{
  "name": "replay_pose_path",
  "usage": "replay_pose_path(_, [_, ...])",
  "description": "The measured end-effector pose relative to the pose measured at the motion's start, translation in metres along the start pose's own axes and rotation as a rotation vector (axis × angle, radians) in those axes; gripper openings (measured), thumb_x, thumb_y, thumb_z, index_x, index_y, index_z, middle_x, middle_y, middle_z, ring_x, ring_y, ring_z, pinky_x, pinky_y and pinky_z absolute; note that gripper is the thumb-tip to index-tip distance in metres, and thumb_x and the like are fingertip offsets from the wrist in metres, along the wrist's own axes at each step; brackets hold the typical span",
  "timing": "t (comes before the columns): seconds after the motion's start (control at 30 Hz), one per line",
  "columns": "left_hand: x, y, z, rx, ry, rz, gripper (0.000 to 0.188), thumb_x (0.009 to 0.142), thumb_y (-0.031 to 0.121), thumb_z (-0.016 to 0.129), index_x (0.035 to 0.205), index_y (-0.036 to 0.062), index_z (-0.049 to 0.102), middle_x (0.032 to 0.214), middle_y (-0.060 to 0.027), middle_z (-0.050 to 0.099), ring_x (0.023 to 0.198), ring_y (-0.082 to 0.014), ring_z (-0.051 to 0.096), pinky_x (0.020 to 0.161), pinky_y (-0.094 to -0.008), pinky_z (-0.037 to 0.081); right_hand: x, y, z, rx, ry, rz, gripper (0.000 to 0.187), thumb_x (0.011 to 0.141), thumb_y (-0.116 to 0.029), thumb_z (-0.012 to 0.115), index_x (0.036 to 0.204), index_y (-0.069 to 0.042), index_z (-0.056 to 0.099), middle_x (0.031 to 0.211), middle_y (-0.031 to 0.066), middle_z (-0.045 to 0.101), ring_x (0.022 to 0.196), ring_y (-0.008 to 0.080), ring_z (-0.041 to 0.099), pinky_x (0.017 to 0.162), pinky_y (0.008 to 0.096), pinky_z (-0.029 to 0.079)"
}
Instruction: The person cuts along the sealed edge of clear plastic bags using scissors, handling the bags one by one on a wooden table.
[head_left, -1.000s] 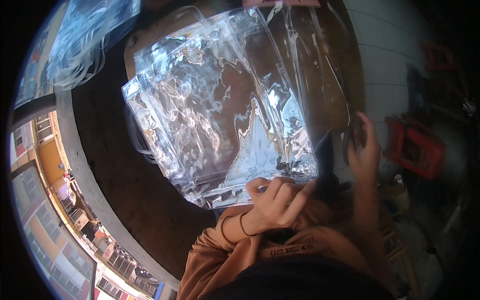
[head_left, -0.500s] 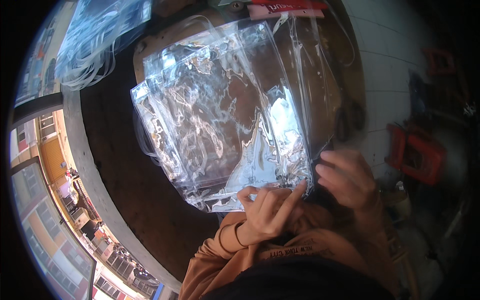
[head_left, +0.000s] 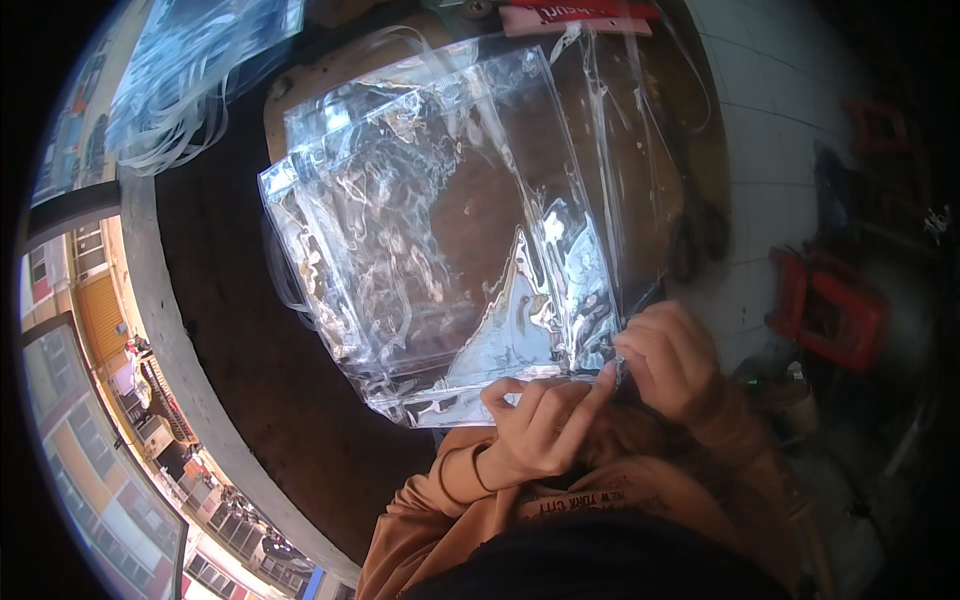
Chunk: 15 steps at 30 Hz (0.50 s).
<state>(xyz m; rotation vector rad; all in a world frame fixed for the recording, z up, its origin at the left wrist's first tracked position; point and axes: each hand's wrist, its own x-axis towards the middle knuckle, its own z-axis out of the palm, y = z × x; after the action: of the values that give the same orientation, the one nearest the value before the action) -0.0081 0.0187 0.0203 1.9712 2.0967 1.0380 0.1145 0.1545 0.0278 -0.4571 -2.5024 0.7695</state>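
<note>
Clear plastic bag (head_left: pixel 400 230) lies on worktop (head_left: pixel 705 165)
Left hand (head_left: pixel 545 425) grips near edge; right hand (head_left: pixel 675 360) curled at near-right corner, can't tell if gripping; keep edge taut, avoid creasing

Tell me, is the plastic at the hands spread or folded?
Spread out: the clear plastic lies broadly across the brown table, its near edge at the left hand.

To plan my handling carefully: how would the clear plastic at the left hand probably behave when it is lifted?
The clear plastic is probably floppy, since its surface ripples and creases. It is likely light for its size, as it looks thin and see-through. Its glossy face may be slippery.
</note>
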Motion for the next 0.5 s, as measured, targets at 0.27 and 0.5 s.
replay_pose_path(0.27, [-0.008,0.004,0.004,-0.035,0.050,0.007,0.041,0.064,0.014,0.061,0.102,0.0052,0.069,0.076,0.0034,0.053,0.063,-0.0072,0.049,0.071,-0.0308,0.025,0.045,0.056,0.017,-0.182,0.209,0.176,0.010,0.081,0.005,0.059,0.085,0.001,0.050,0.080,0.0134,0.053,0.071,0.0298,0.055,0.063,0.0358,0.045])
replay_pose_path(0.5, [-0.029,0.006,-0.001,-0.118,0.078,0.143,0.043,0.059,0.014,0.063,0.101,0.0053,0.070,0.077,0.0029,0.051,0.064,-0.0077,0.050,0.072,-0.0302,0.024,0.101,0.139,-0.010,-0.533,0.580,0.166,0.009,0.087,-0.010,0.056,0.087,-0.002,0.053,0.078,0.0134,0.057,0.073,0.0336,0.057,0.064,0.0406,0.046])
